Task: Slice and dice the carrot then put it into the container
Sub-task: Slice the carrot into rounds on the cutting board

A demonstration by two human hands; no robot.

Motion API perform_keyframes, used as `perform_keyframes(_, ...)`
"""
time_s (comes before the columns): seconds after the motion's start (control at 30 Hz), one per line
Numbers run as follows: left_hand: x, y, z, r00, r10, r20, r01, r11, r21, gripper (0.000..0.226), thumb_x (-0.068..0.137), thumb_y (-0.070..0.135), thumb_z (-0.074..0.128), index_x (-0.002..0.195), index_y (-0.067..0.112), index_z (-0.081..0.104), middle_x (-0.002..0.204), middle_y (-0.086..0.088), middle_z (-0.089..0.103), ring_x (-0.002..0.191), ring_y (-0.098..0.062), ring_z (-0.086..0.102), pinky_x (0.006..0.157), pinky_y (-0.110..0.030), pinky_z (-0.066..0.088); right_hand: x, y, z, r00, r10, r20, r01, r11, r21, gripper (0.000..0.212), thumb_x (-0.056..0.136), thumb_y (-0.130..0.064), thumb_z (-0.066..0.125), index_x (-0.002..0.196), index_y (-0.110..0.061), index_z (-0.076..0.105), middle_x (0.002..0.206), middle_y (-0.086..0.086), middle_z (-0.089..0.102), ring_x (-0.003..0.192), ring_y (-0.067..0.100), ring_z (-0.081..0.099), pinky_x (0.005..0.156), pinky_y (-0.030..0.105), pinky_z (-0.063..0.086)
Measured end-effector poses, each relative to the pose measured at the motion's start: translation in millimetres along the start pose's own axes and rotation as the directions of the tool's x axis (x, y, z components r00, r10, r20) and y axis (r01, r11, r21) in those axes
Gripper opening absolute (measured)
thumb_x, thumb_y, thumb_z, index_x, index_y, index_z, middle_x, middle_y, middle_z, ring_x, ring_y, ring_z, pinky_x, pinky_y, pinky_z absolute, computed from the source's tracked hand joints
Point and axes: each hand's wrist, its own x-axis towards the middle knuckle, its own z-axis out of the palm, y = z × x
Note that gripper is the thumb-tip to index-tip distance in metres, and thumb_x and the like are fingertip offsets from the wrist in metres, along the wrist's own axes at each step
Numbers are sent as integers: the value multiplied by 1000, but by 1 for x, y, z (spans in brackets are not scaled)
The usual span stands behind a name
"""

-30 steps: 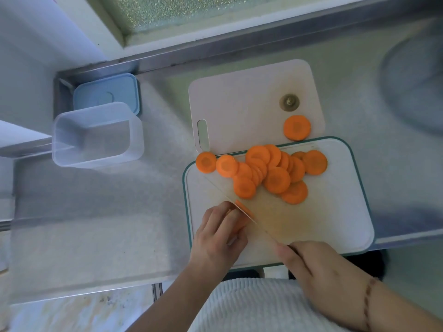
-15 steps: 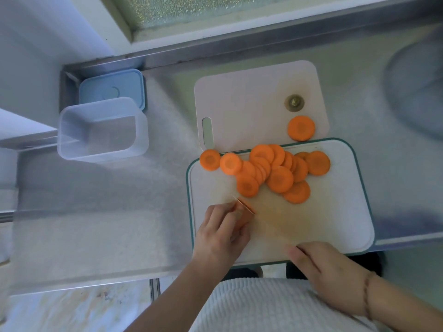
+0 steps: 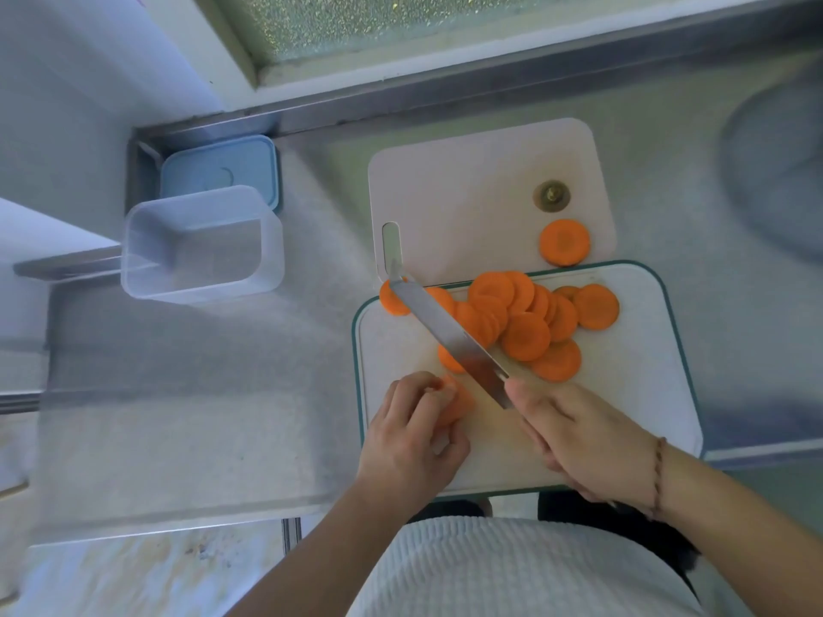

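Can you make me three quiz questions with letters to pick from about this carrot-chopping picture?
1. Where is the clear container?
A. left of the cutting boards
B. on a board
C. in a hand

2. What colour is the lid behind it?
A. red
B. blue
C. yellow

3. What does the right hand hold?
A. nothing
B. a spoon
C. a knife

Answers:
1. A: it stands on the counter, left of both boards.
2. B: the lid is pale blue.
3. C: its fingers wrap the handle, and the blade lies over the carrot slices.
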Motion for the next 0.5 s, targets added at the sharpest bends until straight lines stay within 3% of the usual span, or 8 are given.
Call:
perform_keyframes(0.1,1,1,-1,1000,-27,3,27,1000,2,43,75,14,72,114,15,55,112,0,51,91,-22,60,73,-29,56,-14,-2,-10,1000,-13,16,12,1000,12,52,96,-45,32,60,-8,36,38,-8,29,28,5,27,33,11,26)
perform_keyframes(0.17,1,2,0,1000,-23,-8,23,1000,14,44,73,12,74,114,16,55,110,1,50,89,-21,59,70,-28,56,-23,2,-12,999,-31,33,33,998,-59,50,92,-48,33,58,-12,36,39,-8,31,32,5,32,38,14,30)
perform_keyframes(0.33,1,5,1,999,-33,-18,34,999,11,41,71,8,76,105,18,55,104,3,48,81,-21,59,65,-26,53,-35,24,-1,996,-85,-13,79,965,-249,54,78,-67,29,58,-19,46,51,-10,51,54,6,49,57,19,39)
perform_keyframes(0.5,-3,1,4,997,-73,-5,73,997,14,30,74,11,73,98,15,55,102,2,48,81,-22,59,61,-30,54,-37,39,9,987,-138,-81,113,961,-252,84,64,-96,13,60,-22,51,65,-9,62,64,8,56,64,22,44)
